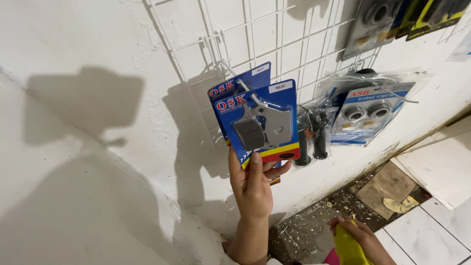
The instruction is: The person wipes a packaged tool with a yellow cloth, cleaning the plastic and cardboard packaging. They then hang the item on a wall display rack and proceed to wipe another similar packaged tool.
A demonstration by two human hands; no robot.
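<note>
While gripping, left hand [252, 189] on blue brake-pad card [260, 122]

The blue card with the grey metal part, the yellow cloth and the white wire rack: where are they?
blue card [282, 105], head view, on its blue upper right area.
yellow cloth [347, 248], head view, on the middle of the fold in the right hand.
white wire rack [274, 34], head view, on a bare wire crossing.

Blue carded brake-pad pack [260, 122], upright, hanging on white wire grid hook, yellow cloth [348, 248], crumpled, low

yellow cloth [349, 248] cropped below, top packages [392, 17] cropped
</note>
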